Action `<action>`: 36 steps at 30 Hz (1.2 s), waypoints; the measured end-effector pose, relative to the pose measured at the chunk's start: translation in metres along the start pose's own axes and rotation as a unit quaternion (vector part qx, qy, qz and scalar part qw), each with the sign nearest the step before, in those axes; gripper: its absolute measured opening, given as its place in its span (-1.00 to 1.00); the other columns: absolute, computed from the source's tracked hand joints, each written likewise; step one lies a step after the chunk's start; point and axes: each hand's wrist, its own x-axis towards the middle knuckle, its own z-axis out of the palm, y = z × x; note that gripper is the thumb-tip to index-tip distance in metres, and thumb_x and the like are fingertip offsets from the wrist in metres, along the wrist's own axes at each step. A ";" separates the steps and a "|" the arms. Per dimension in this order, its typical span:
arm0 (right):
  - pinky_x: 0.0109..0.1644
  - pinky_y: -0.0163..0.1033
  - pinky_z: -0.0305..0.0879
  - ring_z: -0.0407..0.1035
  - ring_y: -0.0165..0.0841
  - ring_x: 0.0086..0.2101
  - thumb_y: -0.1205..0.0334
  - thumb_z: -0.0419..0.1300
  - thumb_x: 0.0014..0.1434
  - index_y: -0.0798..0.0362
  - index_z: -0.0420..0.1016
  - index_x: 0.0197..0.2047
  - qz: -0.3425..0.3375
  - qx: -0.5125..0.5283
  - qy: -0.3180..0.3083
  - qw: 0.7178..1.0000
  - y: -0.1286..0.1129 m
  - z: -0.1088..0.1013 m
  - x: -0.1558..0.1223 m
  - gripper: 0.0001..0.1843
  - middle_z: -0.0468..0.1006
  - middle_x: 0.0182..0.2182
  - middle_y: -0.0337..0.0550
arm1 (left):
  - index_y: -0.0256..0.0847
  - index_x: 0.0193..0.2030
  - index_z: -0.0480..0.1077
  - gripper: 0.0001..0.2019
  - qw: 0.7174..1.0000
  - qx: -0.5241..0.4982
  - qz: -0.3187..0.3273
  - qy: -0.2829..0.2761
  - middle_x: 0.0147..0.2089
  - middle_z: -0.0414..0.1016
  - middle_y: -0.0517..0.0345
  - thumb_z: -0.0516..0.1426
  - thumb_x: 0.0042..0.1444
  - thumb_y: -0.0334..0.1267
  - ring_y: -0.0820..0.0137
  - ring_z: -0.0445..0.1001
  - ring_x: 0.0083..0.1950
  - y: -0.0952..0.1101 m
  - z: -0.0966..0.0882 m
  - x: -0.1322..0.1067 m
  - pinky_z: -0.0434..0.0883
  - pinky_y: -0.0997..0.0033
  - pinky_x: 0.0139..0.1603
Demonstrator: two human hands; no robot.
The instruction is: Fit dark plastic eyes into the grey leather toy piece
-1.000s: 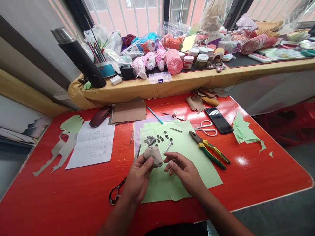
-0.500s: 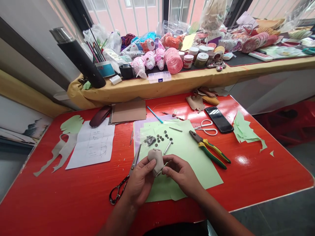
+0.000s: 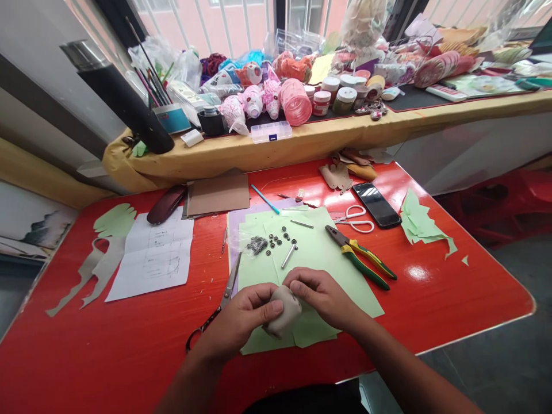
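A small grey, rounded piece, leather-like and folded like a little pouch (image 3: 286, 315), is between my hands above the green paper (image 3: 357, 299). My left hand (image 3: 239, 322) grips its left side with the thumb on top. Fingers of my right hand (image 3: 324, 294) pinch at its upper right edge; a small dark spot shows there. Just beyond lie a silver rod (image 3: 288, 256), loose dark snap buttons (image 3: 278, 242) and a plastic bag of dark buttons (image 3: 257, 245). Scissors with black handles (image 3: 215, 313) lie partly under my left hand.
Pliers (image 3: 361, 257), white-handled scissors (image 3: 356, 217) and a phone (image 3: 376, 204) lie to the right. On the left are a drawn sheet (image 3: 150, 259), a dark red case (image 3: 167, 204) and grey scraps (image 3: 101, 267). A crowded ledge (image 3: 241, 158) runs behind the red table (image 3: 142, 339).
The grey piece has been turned and lowered slightly, its rounded side now facing up. My right hand has moved from its lower right edge to its upper edge. The view has shifted a little.
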 end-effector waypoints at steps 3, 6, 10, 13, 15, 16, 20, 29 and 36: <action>-0.23 -0.21 0.15 0.22 -0.34 -0.37 -0.22 0.23 0.35 0.05 0.42 -0.41 0.034 0.054 -0.023 0.998 0.003 0.003 -0.002 -0.48 0.36 -0.44 -0.25 | -0.28 -0.12 0.57 -0.67 1.000 -0.011 0.008 0.011 -0.28 0.50 0.06 0.36 0.20 -0.02 0.42 0.37 -0.32 0.002 -0.001 0.002 0.30 0.45 -0.31; -0.25 -0.23 0.11 0.17 -0.36 -0.37 -0.24 0.28 0.32 0.05 0.36 -0.45 0.045 0.117 0.000 0.992 0.008 0.003 -0.003 -0.45 0.31 -0.45 -0.27 | -0.24 0.02 0.54 -0.60 0.997 -0.066 0.030 0.025 -0.20 0.54 0.03 0.36 0.20 0.00 0.39 0.40 -0.26 -0.001 0.000 0.003 0.33 0.44 -0.24; -0.28 -0.24 0.10 0.15 -0.36 -0.39 -0.24 0.31 0.29 0.03 0.33 -0.44 0.046 0.217 0.054 0.974 0.016 -0.001 -0.004 -0.46 0.31 -0.46 -0.27 | -0.24 0.17 0.53 -0.49 0.988 -0.150 0.030 0.022 -0.04 0.56 -0.09 0.35 0.19 0.02 0.24 0.47 -0.03 -0.009 0.005 0.001 0.39 0.32 -0.01; -0.29 -0.23 0.10 0.13 -0.35 -0.41 -0.24 0.34 0.26 0.02 0.31 -0.45 0.049 0.257 0.089 0.961 0.021 -0.001 -0.005 -0.46 0.29 -0.47 -0.28 | -0.31 0.07 0.58 -0.53 0.985 -0.174 0.004 0.013 -0.07 0.54 -0.11 0.36 0.18 0.02 0.29 0.45 -0.08 -0.017 0.008 -0.001 0.37 0.38 -0.07; -0.29 -0.22 0.10 0.12 -0.35 -0.42 -0.25 0.35 0.25 0.01 0.34 -0.44 0.049 0.262 0.104 0.958 0.023 0.001 -0.004 -0.46 0.29 -0.47 -0.28 | -0.34 -0.04 0.61 -0.57 0.982 -0.189 -0.011 0.003 -0.20 0.50 -0.04 0.40 0.14 0.00 0.39 0.40 -0.24 -0.021 0.011 -0.002 0.32 0.45 -0.20; -0.29 -0.22 0.11 0.11 -0.35 -0.43 -0.26 0.35 0.24 0.01 0.35 -0.44 0.048 0.262 0.109 0.958 0.024 0.002 -0.004 -0.46 0.29 -0.47 -0.28 | -0.35 -0.08 0.62 -0.59 0.980 -0.201 -0.013 0.007 -0.25 0.48 0.00 0.43 0.10 -0.03 0.43 0.37 -0.29 -0.023 0.012 -0.001 0.29 0.47 -0.25; -0.28 -0.20 0.13 0.13 -0.33 -0.41 -0.29 0.34 0.23 0.01 0.37 -0.46 0.045 0.270 0.113 0.955 0.022 0.007 -0.004 -0.44 0.33 -0.46 -0.24 | -0.33 -0.17 0.60 -0.64 0.962 -0.267 -0.008 0.055 -0.29 0.43 0.09 0.49 0.01 -0.13 0.51 0.30 -0.36 -0.027 0.017 0.002 0.26 0.52 -0.31; -0.25 -0.23 0.20 0.21 -0.30 -0.35 -0.26 0.38 0.20 0.04 0.55 -0.35 0.071 0.367 0.079 0.924 0.022 0.017 -0.008 -0.51 0.38 -0.41 -0.19 | -0.29 -0.21 0.56 -0.65 0.945 -0.309 0.019 0.110 -0.26 0.49 0.13 0.52 -0.03 -0.18 0.51 0.39 -0.34 -0.021 0.021 0.006 0.39 0.53 -0.29; -0.30 -0.26 0.15 0.12 -0.34 -0.40 -0.28 0.40 0.15 0.03 0.41 -0.45 0.094 0.400 0.058 0.910 0.025 0.020 -0.008 -0.45 0.28 -0.44 -0.23 | -0.27 -0.28 0.48 -0.61 0.947 -0.307 -0.016 0.094 -0.55 0.19 0.39 0.52 -0.05 -0.13 0.67 0.01 -0.59 -0.022 0.024 0.009 0.06 0.64 -0.56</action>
